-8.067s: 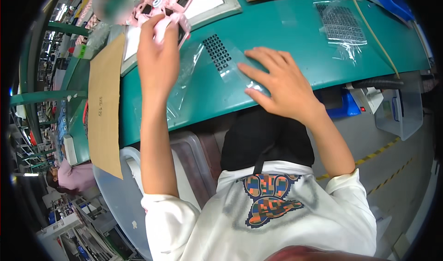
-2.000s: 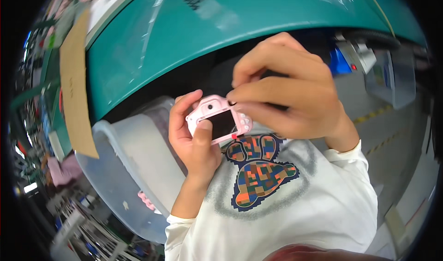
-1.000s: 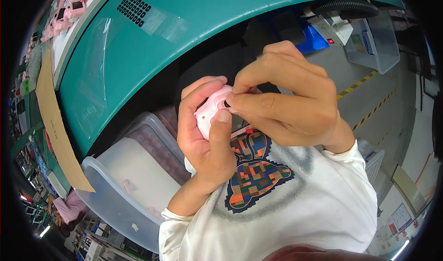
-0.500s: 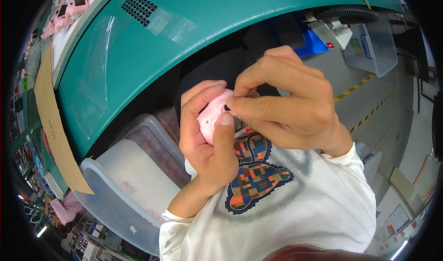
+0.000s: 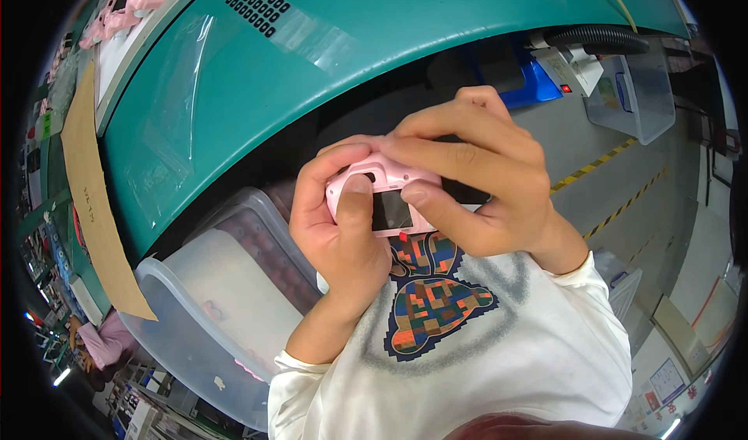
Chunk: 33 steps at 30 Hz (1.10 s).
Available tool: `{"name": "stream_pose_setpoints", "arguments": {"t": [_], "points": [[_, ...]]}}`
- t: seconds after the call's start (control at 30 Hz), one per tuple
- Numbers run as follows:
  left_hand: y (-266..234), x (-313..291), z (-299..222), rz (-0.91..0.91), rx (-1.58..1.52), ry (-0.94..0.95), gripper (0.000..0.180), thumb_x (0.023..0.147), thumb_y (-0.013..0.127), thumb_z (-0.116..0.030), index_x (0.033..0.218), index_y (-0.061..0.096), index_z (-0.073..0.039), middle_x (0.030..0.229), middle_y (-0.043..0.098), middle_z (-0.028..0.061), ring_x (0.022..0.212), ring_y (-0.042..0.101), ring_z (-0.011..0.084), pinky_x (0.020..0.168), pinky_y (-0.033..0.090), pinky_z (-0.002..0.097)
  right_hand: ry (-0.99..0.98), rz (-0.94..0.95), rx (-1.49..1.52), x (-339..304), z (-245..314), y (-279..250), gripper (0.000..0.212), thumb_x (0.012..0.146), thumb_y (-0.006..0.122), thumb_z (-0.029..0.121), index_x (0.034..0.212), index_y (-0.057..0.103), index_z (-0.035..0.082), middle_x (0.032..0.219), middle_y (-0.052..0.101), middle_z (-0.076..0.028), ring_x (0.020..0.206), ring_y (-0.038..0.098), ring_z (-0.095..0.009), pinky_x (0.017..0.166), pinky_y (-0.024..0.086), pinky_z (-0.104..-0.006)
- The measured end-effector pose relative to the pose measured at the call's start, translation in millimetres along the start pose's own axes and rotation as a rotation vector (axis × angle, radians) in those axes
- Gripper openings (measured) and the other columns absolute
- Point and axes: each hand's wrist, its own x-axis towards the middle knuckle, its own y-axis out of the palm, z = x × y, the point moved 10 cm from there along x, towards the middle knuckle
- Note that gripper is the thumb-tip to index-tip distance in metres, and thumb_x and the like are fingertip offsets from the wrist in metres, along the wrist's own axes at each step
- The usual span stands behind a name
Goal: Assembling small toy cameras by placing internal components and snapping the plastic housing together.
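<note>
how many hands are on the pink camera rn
2: the left hand around the pink camera's left side, its thumb on the back, and the right hand at the right, thumb beside the dark screen. Some fingertips are hidden.

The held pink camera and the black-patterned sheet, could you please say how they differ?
The held pink camera sits between the left hand and right hand; the black-patterned sheet lies on the green table. The camera is thick and rounded; the sheet is flat. Both show black areas.
</note>
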Motion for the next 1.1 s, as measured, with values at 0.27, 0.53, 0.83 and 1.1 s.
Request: {"name": "stream_pose_setpoints", "arguments": {"t": [0.27,0.53,0.83,1.1], "points": [[-28.8,17.4,-32.9,-0.024,0.036,0.219,0.023,0.087,0.057,-0.003,0.109,0.062,-0.001,0.111,0.068,0.0169,0.099,0.062,0.0241,0.091,0.049,0.0333,0.018,0.052,0.15,7.4,-21.7,12.6,0.028,0.076,0.07,0.002,0.104,0.076,0.0,0.101,0.07,-0.013,0.081,0.058,-0.021,0.084,0.043,-0.0352],[-88.4,87.5,-143.4,-0.313,0.503,0.455,0.02,0.087,0.063,-0.009,0.105,0.068,-0.001,0.103,0.072,0.0133,0.093,0.063,0.0204,0.089,0.05,0.0306,-0.073,0.007,-0.128,64.1,-48.0,30.1,0.024,0.082,0.07,0.009,0.106,0.073,0.005,0.111,0.067,-0.008,0.096,0.06,-0.023,0.091,0.043,-0.0342],[-108.1,276.2,-185.6,-0.245,0.897,0.753,0.027,0.094,0.061,-0.016,0.114,0.064,0.001,0.114,0.067,0.0146,0.104,0.062,0.0266,0.095,0.048,0.0359,-0.042,0.204,-0.453,84.5,-69.1,60.7,0.033,0.086,0.068,0.016,0.117,0.07,0.005,0.131,0.061,-0.01,0.125,0.054,-0.027,0.104,0.039,-0.039],[-93.9,331.9,-175.7,-0.181,1.01,0.818,0.028,0.094,0.061,-0.016,0.117,0.061,0.0,0.117,0.062,0.0159,0.109,0.059,0.0307,0.099,0.046,0.0372,-0.066,0.124,-0.449,92.3,-69.3,60.6,0.029,0.085,0.068,0.017,0.112,0.071,0.006,0.127,0.063,-0.008,0.125,0.055,-0.025,0.109,0.036,-0.0409]]}}
